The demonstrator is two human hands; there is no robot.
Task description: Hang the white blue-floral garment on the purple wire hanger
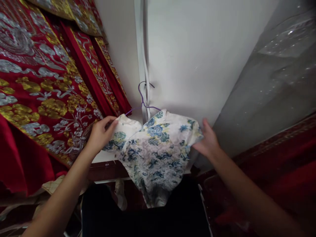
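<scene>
A white dress (154, 154) printed with blue and yellow flowers hangs on a purple wire hanger (143, 98), hooked on a white wall strip (143, 49). My left hand (101, 133) pinches the dress's left shoulder between thumb and fingers. My right hand (207, 140) grips the right shoulder edge, fingers curled behind the cloth. Both arms reach up from below.
Red garments (41, 82) with gold and silver embroidery hang at the left. A grey glittery cover (276, 75) hangs at the right, over red cloth. The white wall (197, 49) is behind. Dark fabric (148, 217) lies below the dress.
</scene>
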